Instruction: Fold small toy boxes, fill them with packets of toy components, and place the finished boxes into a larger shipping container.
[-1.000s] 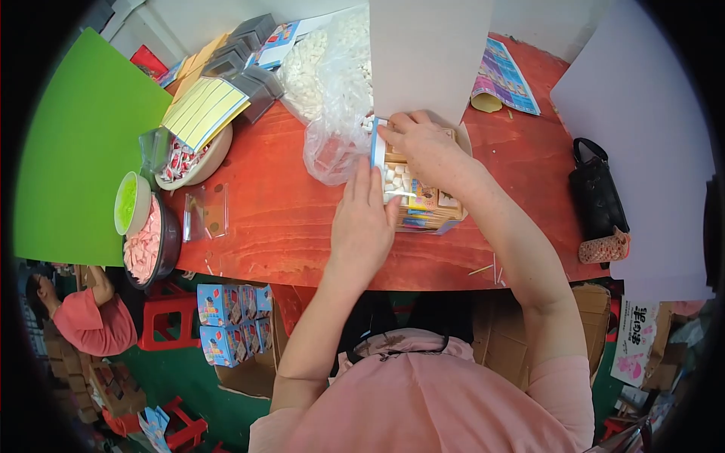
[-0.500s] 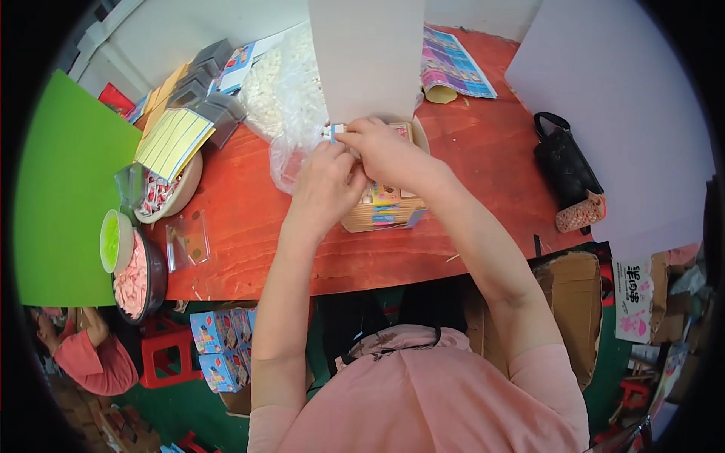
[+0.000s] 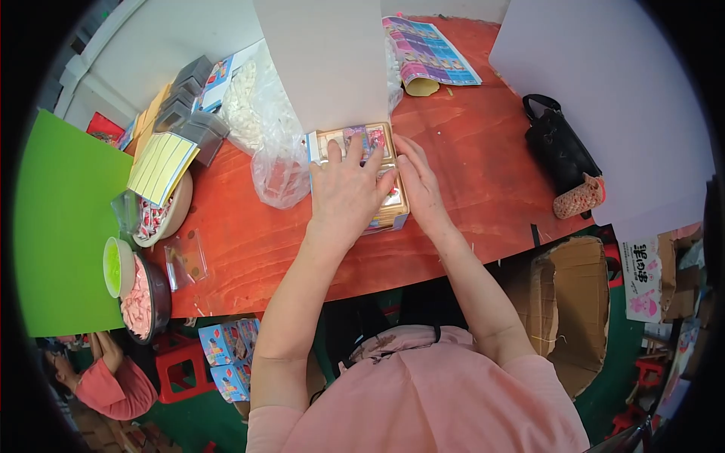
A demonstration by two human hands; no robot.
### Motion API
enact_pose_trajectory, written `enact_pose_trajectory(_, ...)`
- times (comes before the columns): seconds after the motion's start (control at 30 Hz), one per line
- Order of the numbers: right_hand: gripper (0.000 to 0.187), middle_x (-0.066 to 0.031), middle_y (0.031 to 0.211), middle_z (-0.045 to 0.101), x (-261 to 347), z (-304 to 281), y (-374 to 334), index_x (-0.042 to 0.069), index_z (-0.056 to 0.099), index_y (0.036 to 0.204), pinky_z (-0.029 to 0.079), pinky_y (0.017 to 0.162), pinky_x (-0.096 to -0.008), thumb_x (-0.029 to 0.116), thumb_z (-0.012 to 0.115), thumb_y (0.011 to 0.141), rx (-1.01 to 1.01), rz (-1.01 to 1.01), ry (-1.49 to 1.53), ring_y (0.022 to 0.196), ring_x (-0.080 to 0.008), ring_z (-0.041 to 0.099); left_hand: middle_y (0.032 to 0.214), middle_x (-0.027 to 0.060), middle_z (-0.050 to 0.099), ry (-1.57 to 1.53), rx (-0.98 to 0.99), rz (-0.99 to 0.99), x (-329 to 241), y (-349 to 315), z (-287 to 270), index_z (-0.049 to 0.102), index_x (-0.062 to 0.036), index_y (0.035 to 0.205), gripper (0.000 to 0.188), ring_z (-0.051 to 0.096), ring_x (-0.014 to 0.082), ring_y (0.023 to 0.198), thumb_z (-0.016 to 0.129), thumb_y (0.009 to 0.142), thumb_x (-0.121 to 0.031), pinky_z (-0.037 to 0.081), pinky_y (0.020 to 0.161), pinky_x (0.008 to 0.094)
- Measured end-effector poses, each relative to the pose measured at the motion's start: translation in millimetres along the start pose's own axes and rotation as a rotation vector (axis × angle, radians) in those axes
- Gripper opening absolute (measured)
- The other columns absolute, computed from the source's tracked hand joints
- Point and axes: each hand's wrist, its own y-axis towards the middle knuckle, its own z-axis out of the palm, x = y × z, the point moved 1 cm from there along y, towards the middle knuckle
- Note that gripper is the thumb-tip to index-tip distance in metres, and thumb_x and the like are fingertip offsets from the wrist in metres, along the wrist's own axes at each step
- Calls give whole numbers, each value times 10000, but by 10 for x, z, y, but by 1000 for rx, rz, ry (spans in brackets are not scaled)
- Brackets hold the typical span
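Left hand (image 3: 346,190) lay flat, fingers spread, on the colourful box (image 3: 362,143) mid red table (image 3: 483,174); right hand (image 3: 418,185) pressed alongside, fingers together. Clear plastic bag (image 3: 278,170) crowded left; grey board (image 3: 321,60) stood directly behind.

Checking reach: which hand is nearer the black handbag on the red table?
Right. The right hand lies on the box's side facing the black handbag; the left hand rests farther away.

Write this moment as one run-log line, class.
left hand flat on tray of small packets | right hand at tray's right edge | clear bag beside tray | red table
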Motion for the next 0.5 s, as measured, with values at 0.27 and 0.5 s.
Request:
enact_pose_trajectory(0.27,323,-122,1284,574,-67,2,150,16,609,1305,503,970,-342,188,598,1031,25,237,127,1173,-214,582,1417,151,599,19,49,19,-45,0,17,632,-151,1357,477,579,413,1266,653,952,-402,555,855,585)
enact_pose_trajectory(0.5,690,-116,1193,573,14,36,471,-33,457,1357,541,845,-317,271,827,861,-125,568,467,1050,-167,610,1452,185,556,-47,73,17,-22,-33,59,609,-110,1333,470,524,467,1318,610,992,-433,488,924,694)
